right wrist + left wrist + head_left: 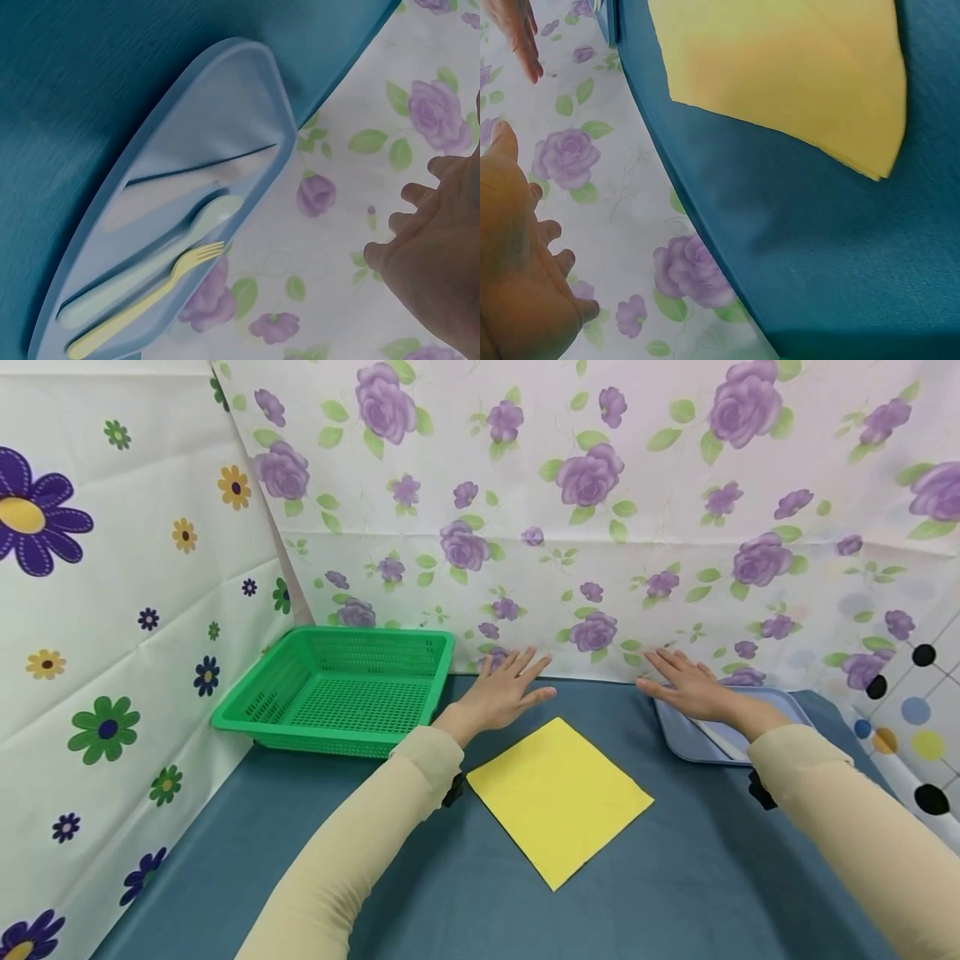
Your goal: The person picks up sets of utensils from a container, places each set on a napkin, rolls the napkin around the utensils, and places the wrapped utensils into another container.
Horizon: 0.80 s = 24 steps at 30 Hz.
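Note:
A yellow napkin (pixel 561 802), folded into a square, lies cornerwise on the blue table between the two forearms. Beyond its left side my left hand (pixel 501 692) is held out with fingers spread, nothing in it. My right hand (pixel 690 687) reaches forward the same way, fingers extended, and overlaps the blue tray (pixel 678 745) in the head view. In the right wrist view that tray carries a pale knife (pixel 191 186), a light green spoon (pixel 154 261) and a yellow fork (pixel 146 300). Both hands appear raised above the table, apart from the napkin.
A green plastic basket (pixel 337 745) with perforated sides stands at the back left. Flowered cloth (pixel 517 485) hangs along the table's back edge, and another patterned sheet (pixel 105 635) lines the left side. Blue table surface (pixel 480 910) shows in front of the napkin.

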### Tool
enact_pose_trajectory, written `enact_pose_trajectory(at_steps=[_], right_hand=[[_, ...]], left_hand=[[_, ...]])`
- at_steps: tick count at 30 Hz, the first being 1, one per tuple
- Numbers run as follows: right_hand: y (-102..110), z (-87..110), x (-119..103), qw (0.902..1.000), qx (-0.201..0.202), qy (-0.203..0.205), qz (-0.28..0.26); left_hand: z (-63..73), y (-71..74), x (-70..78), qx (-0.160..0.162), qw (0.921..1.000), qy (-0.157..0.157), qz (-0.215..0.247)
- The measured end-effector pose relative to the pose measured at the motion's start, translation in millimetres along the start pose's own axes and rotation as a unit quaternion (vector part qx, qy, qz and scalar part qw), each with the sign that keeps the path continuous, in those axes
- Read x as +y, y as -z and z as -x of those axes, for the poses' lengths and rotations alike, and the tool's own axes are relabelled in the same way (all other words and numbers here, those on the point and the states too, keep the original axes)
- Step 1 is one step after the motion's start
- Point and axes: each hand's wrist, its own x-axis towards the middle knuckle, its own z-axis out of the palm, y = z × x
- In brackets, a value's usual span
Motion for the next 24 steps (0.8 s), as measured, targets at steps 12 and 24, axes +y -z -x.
enact_pose_trajectory(at_steps=[12, 24], right_hand=[[8.5, 12.1, -4.8, 0.9996, -0.027, 0.006, 0.002], [10.3, 24.6, 8.4, 0.9992, -0.039, 0.002, -0.009]], left_hand=[[22.2, -4.9, -0.7, -0.020, 0.9996, -0.021, -0.004], [37.9, -14.9, 4.6, -0.029, 0.9982, -0.050, 0.013]])
